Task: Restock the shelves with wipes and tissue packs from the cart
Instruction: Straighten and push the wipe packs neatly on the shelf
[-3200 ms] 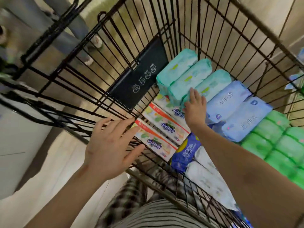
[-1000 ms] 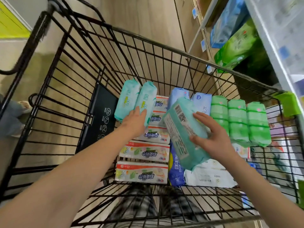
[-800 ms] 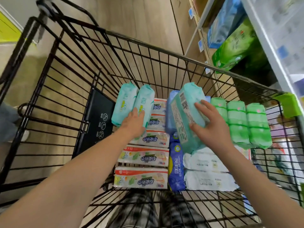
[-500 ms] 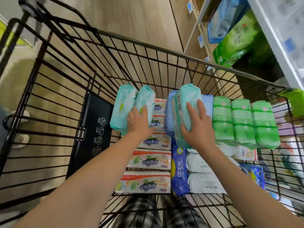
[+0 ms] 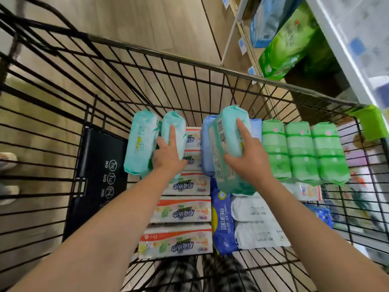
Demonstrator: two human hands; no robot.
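– lifting with both hands, why?
– likely to carry two to the shelf [image 5: 334, 36] in one go. the right hand [image 5: 250, 161] wraps a teal pack [image 5: 226, 148], forefinger laid straight along it for steadiness, and holds it above the cart's [image 5: 189, 62] load.
– and the left hand [image 5: 168, 159]?
– curled round a second teal pack [image 5: 174, 127], which stands on edge in the cart, not yet raised.
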